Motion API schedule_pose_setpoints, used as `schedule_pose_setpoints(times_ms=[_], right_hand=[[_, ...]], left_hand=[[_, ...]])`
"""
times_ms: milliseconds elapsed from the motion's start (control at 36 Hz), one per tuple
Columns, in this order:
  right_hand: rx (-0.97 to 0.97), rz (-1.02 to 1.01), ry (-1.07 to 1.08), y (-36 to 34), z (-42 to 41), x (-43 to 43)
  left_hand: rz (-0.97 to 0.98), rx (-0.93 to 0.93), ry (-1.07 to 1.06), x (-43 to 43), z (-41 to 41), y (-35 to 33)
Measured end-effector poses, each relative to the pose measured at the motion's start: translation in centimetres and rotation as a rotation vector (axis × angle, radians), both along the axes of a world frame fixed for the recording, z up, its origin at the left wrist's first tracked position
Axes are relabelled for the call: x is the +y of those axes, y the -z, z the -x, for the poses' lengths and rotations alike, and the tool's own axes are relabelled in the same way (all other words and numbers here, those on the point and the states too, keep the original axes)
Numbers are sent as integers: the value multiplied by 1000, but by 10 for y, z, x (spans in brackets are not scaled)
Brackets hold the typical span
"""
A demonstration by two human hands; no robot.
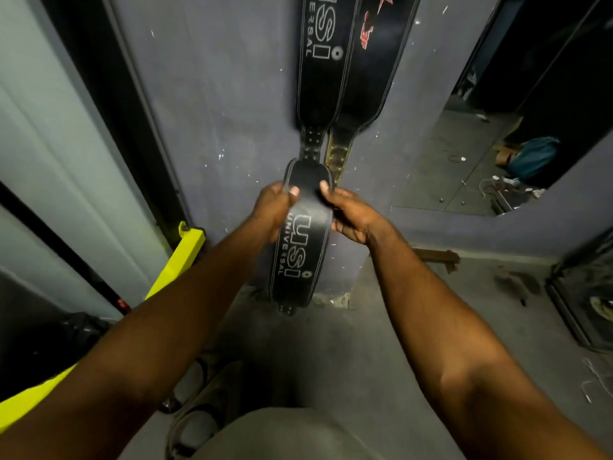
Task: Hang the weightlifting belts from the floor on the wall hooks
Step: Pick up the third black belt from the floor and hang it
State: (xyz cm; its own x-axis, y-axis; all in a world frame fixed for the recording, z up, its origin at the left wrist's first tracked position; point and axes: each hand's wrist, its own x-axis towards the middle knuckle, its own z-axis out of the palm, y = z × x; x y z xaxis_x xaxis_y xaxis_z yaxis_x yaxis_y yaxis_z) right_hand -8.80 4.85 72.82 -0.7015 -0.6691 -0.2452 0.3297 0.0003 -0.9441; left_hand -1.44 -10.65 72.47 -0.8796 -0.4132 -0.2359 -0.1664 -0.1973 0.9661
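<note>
I hold a black weightlifting belt (300,254) with white "USI UNIVERSAL" lettering in front of the grey wall (215,111). My left hand (273,209) grips its left edge near the top, and my right hand (353,215) grips its right edge. The belt hangs down from my hands, its lower end just above the floor. Above it, two belts hang on the wall: a black USI belt (320,61) and, to its right, a black belt with red print (365,78). The hooks are out of view above the frame.
A yellow machine frame (179,260) stands at the left against a pale panel. A wall mirror (481,154) at the right reflects a blue bag and clutter. Another strap or belt (199,403) lies on the concrete floor by my feet.
</note>
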Motion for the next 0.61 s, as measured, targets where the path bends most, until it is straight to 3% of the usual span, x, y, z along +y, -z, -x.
schedule_pose_setpoints(times_ms=[56, 139, 278, 389, 472, 611], right_hand=[[-57, 130, 160, -14, 4, -9], [21, 96, 342, -26, 10, -21], [106, 91, 279, -25, -4, -34], [126, 84, 165, -23, -11, -34], [143, -30, 281, -39, -5, -30], [216, -261, 281, -51, 12, -26]], left_hand=[[101, 66, 52, 15, -14, 2], [150, 136, 76, 22, -25, 3], [-14, 26, 54, -9, 7, -20], [39, 81, 6, -18, 22, -52], [169, 96, -1, -14, 22, -45], [77, 132, -39, -1, 4, -22]])
